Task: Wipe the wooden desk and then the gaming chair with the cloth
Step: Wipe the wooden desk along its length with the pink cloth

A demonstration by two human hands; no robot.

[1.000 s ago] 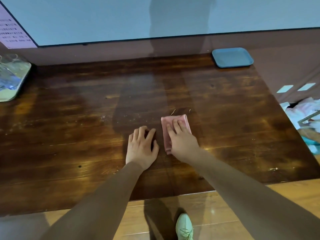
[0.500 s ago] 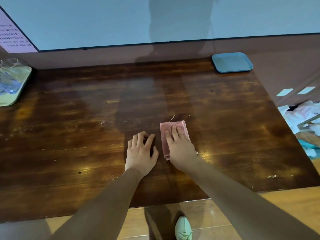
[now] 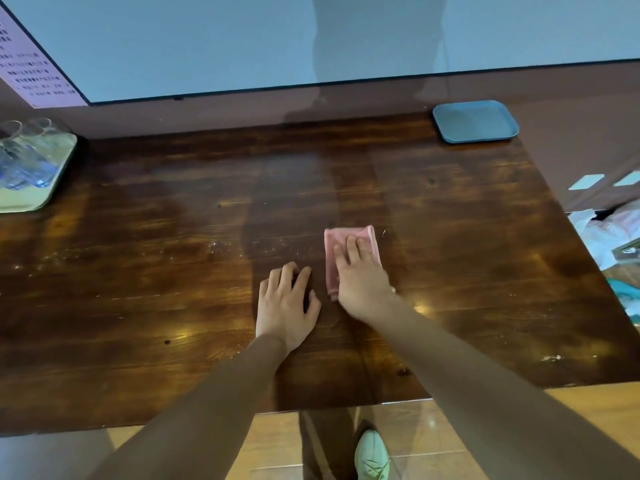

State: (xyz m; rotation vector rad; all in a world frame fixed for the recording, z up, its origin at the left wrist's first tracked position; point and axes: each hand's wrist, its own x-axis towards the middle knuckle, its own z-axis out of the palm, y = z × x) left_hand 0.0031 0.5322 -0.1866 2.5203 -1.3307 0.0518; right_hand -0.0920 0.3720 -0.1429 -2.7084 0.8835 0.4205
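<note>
Pink folded cloth (image 3: 348, 239) is lying mid-way across the wooden desk (image 3: 138, 289), pinned flat under the right hand (image 3: 363, 284). The fingers are lying straight on top and pressing, not curling round it. The cloth's long axis is running away from the person, with its far end sticking out past the fingertips. Left hand (image 3: 287, 306) is resting on bare wood just beside the cloth, relaxed and holding nothing. Pale specks (image 3: 239, 244) are sitting left of the cloth, beyond the left hand, so the right hand is probably sweeping that way next. Blue tray (image 3: 476, 121) is sitting at the far right corner, well apart. Gaming chair is not showing.
</note>
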